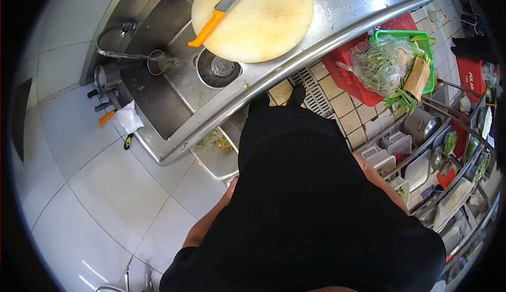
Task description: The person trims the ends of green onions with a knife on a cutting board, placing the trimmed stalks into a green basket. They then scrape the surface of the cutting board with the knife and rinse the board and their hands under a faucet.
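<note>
Neither hand shows; my left forearm [210, 222] and my right forearm [383, 184] run down beside the black clothing and pass out of sight behind it. A round, pale cutting board [271, 23] lies on the steel counter. On its left part rests a knife with an orange handle [208, 29]. Water runs from the curved tap [124, 56] into a metal cup [157, 63] in the sink [174, 94]. A round metal drain opening [219, 71] is partly covered by the board.
Knife handles [107, 118] stick out at the sink's left corner beside a white cloth or paper [128, 117]. On the right, a green basket [433, 55] and bagged greens [380, 62] sit over red crates [337, 62]. Racks with pots and containers [419, 169] stand below them.
</note>
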A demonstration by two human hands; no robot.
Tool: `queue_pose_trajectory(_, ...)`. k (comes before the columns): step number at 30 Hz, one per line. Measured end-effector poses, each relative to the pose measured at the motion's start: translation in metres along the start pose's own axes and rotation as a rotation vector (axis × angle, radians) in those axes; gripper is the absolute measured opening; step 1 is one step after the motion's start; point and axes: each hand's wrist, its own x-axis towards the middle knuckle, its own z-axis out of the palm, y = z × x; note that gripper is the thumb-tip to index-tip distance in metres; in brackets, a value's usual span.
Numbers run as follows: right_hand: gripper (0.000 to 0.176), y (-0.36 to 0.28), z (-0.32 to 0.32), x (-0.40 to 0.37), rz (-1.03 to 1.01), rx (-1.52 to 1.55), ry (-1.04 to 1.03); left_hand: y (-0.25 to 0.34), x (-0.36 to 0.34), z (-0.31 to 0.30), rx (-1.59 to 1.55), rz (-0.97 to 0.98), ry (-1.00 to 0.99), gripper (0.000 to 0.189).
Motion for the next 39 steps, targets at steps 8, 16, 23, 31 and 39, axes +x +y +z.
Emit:
queue_pose_trajectory(8,0.039,-0.035,0.011,-0.025,0.751,0.991,0.109,-0.016,0.014,-0.053,-0.457,0.171,-0.034,0.03)
queue_pose_trajectory(16,0.032,-0.076,0.0,-0.017,0.515,0.554,0.168,0.002,0.016,-0.043,-0.382,0.469,0.154,0.027)
queue_pose_trajectory(23,0.027,-0.076,-0.001,-0.019,0.088,0.188,0.098,0.006,-0.001,-0.036,-0.425,0.239,0.265,0.029)
queue_pose_trajectory(31,0.024,-0.074,0.0,-0.012,-0.332,-0.17,0.117,-0.041,0.015,-0.072,0.384,0.513,0.467,0.031)
queue_pose_trajectory(39,0.015,0.061,0.015,-0.023,0.68,1.092,0.182,0.026,-0.005,-0.044,-0.258,0.354,0.04,0.029)
